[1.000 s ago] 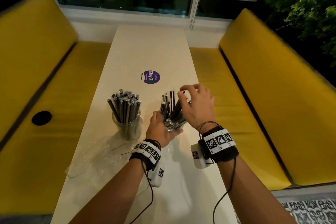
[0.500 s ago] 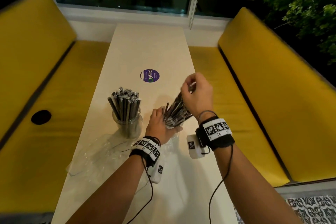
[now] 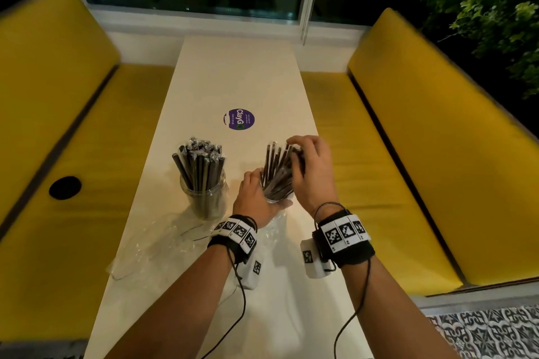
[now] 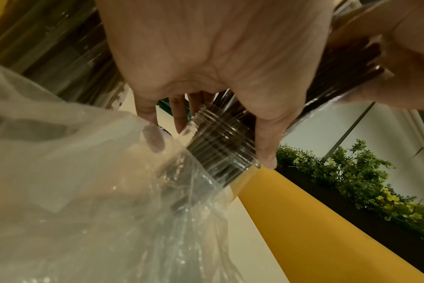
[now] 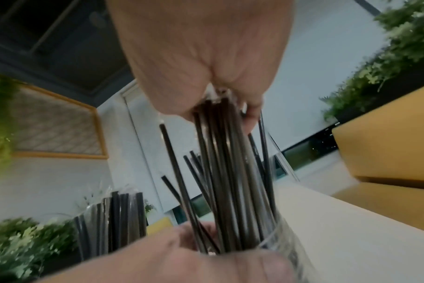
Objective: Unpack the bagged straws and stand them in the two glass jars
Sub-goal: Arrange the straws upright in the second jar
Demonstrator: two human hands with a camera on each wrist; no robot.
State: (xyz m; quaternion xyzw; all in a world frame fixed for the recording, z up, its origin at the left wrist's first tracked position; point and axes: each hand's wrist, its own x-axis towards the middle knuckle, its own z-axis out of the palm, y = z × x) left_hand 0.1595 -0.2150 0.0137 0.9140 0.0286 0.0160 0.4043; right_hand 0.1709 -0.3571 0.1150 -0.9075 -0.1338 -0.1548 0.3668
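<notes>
Left hand [image 3: 256, 201] steadies the clear glass jar [image 4: 220, 149]; right hand [image 3: 309, 166] fingers bunch thin black straws [image 3: 277, 172]; a sideways pull could tip it

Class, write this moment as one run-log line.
left hand grips right glass jar | right hand gathers black straws in it | left glass jar full | empty plastic bag on table

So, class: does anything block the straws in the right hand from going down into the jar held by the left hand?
Nothing visible does. The right hand grips the tops of the straws, whose lower ends already sit inside the jar that the left hand holds.
</notes>
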